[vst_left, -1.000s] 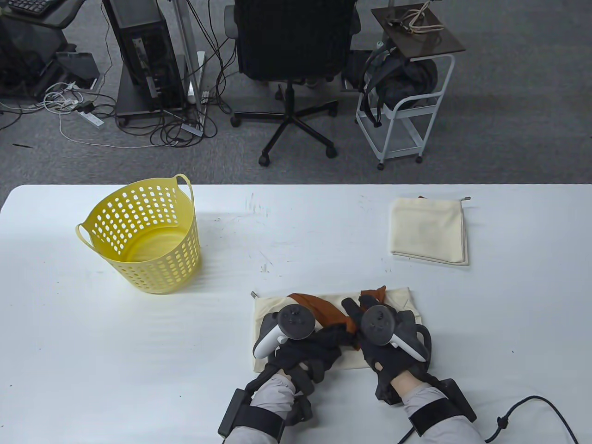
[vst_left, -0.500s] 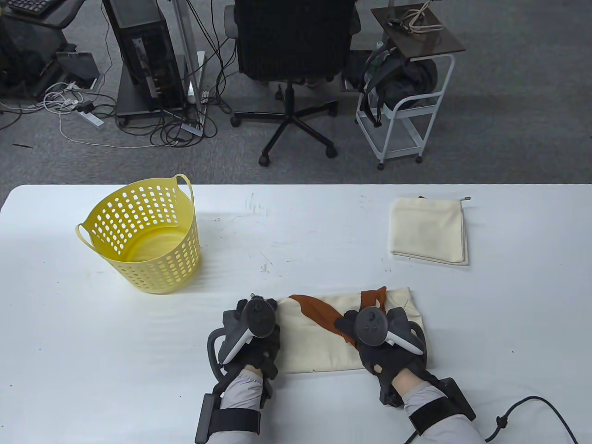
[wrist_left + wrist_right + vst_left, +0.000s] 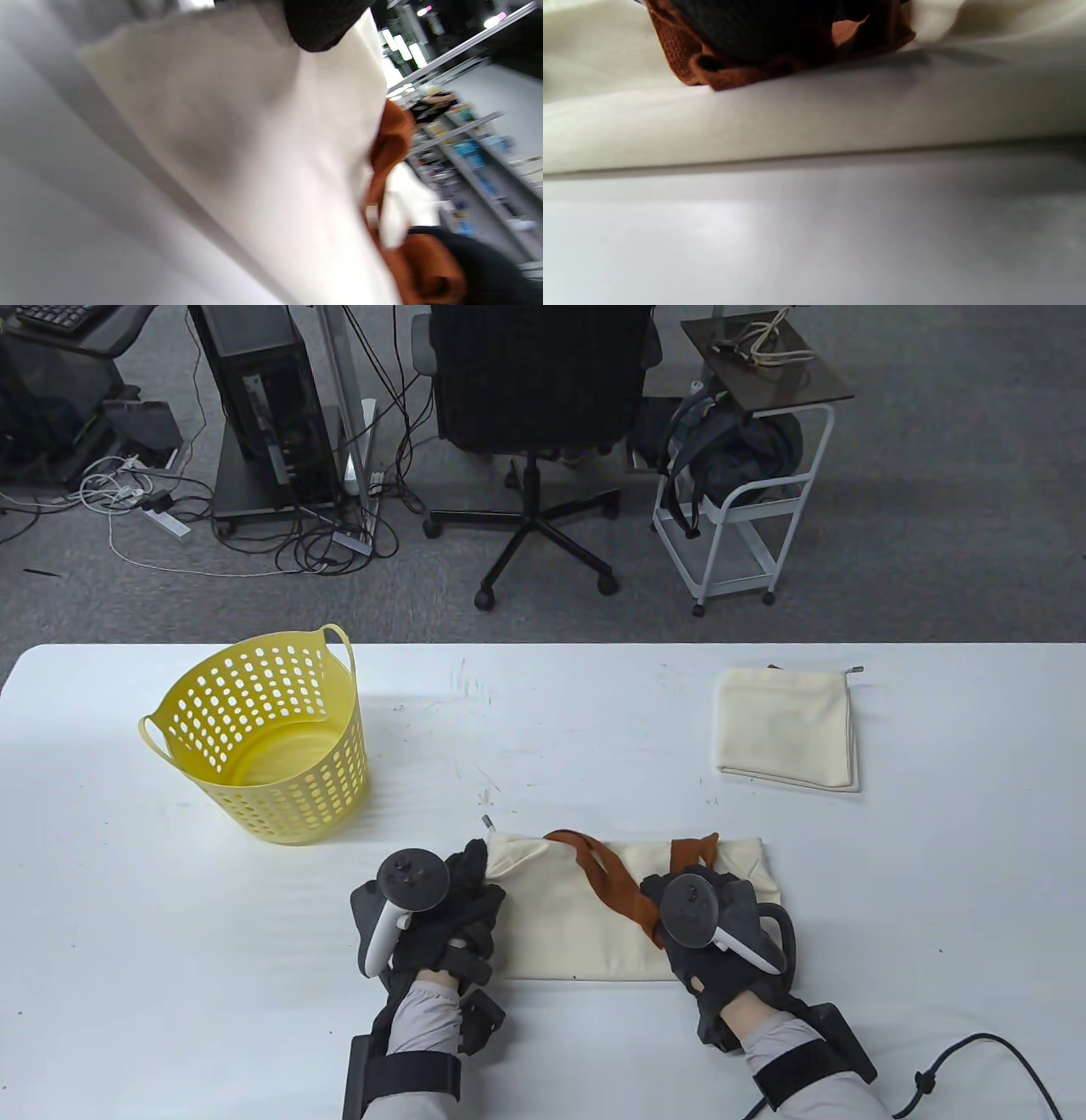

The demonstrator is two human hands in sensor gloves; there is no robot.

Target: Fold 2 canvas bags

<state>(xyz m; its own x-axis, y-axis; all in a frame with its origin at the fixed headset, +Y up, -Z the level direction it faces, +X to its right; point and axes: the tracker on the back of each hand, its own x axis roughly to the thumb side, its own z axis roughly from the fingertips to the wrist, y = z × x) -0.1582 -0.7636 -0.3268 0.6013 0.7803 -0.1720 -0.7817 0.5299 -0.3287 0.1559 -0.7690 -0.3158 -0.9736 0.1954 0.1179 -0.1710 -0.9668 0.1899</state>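
An unfolded cream canvas bag [image 3: 568, 925] with brown straps [image 3: 607, 874] lies flat at the table's front middle. My left hand [image 3: 471, 891] grips the bag's left edge; in the left wrist view a gloved fingertip [image 3: 322, 25] lies on the cream cloth [image 3: 254, 148]. My right hand [image 3: 670, 899] holds the bunched brown strap on the bag's right part; in the right wrist view the strap [image 3: 721, 76] curls around my dark fingers [image 3: 755, 29] above the cloth [image 3: 797, 118]. A second cream bag [image 3: 789, 729] lies folded at the far right.
A yellow perforated basket [image 3: 263, 738] stands at the left of the white table [image 3: 170, 942]. A black cable [image 3: 976, 1052] trails from my right wrist at the front right. An office chair and a white cart stand on the floor beyond the far edge.
My left hand has moved left from the bag's middle to its left edge. The bag now lies stretched wider and flatter, shifted slightly right. My right hand has stayed on the straps.
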